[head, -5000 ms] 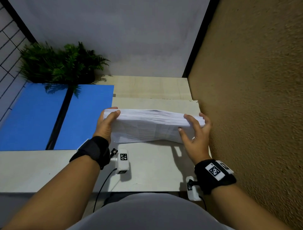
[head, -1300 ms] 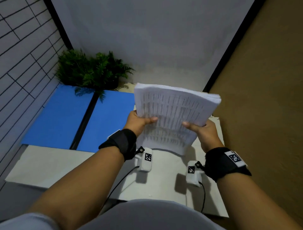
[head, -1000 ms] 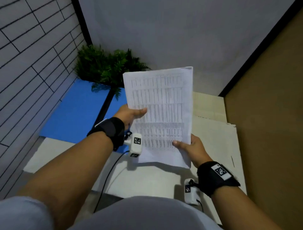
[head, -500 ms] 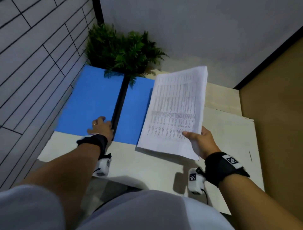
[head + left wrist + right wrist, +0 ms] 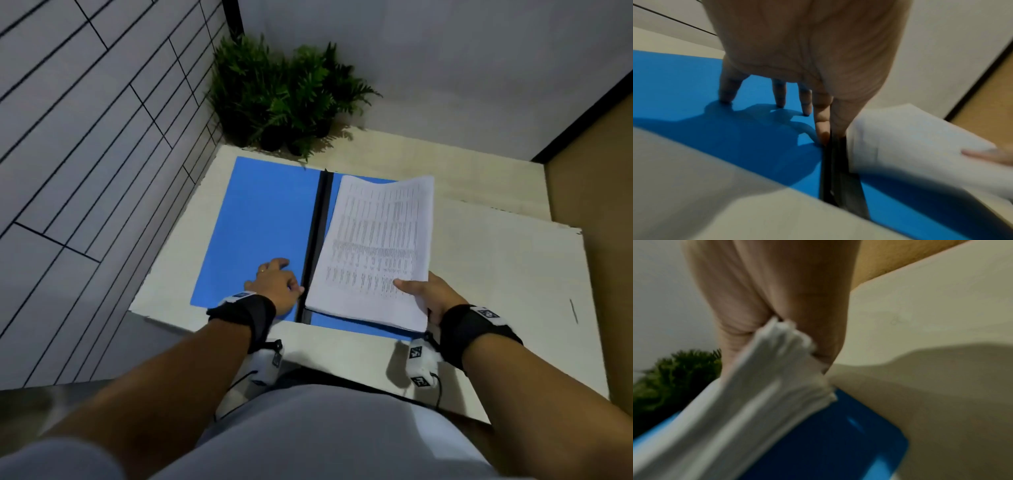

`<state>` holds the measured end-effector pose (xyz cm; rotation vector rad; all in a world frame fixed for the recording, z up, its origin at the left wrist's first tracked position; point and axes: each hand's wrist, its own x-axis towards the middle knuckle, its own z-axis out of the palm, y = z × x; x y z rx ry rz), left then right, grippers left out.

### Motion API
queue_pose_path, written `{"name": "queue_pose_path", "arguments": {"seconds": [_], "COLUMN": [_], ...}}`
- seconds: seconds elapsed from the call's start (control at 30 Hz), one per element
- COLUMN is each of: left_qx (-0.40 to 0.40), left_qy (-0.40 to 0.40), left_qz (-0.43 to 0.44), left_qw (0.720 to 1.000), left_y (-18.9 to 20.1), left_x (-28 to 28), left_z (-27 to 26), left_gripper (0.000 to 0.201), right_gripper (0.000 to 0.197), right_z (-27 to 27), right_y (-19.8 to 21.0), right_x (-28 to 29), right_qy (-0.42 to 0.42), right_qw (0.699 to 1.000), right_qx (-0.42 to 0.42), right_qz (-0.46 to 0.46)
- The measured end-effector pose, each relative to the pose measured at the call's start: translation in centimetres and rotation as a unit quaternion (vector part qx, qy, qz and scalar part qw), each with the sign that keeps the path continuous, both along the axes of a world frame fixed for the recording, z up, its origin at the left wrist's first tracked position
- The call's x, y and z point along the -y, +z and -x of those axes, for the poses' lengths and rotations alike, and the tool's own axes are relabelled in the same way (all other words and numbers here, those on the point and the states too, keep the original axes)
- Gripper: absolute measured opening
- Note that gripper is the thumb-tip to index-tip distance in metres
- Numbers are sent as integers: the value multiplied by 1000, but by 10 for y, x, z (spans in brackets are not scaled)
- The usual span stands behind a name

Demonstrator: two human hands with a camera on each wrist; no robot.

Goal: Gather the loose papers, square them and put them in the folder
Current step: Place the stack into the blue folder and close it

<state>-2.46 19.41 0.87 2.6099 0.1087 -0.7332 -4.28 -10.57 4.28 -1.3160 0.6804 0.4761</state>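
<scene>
Right hand [image 5: 426, 297] pinching the near corner of a paper stack [image 5: 376, 246] over an open blue folder [image 5: 260, 226] at 12 o'clock, left hand [image 5: 274, 284] relaxed, fingertips [image 5: 780, 104] pressing its left flap

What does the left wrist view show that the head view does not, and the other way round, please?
Only the left wrist view shows the left hand's fingertips pressing on the blue folder. Only the head view shows the plant, the tiled wall and the right hand gripping the paper stack at its near corner. Both show the folder's black spine beside the stack.
</scene>
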Motion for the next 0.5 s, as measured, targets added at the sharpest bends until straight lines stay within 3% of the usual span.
{"name": "queue_pose_path", "arguments": {"seconds": [0.07,0.2,0.27,0.37,0.5], "left_qx": [27,-2,-29,4,2], "left_qy": [74,249,269,256,303], "left_qz": [0,-73,-104,-115,-90], "left_qw": [997,966,957,960,949], "left_y": [-1,-9,-12,-14,-14], "left_x": [-26,-84,-97,-97,-96], "left_z": [-6,-14,-15,-17,-23], "left_gripper": [10,79,103,108,106], "right_gripper": [53,49,48,46,44], "right_z": [-3,-12,-15,-19,-34], "right_y": [-4,-4,-6,-6,-12], "right_x": [-4,-8,-9,-9,-9], "right_qy": [-19,-27,-25,-19,19], "right_qw": [1000,998,998,999,997], "right_qx": [-7,-4,1,6,-9], "right_qz": [23,54,52,38,74]}}
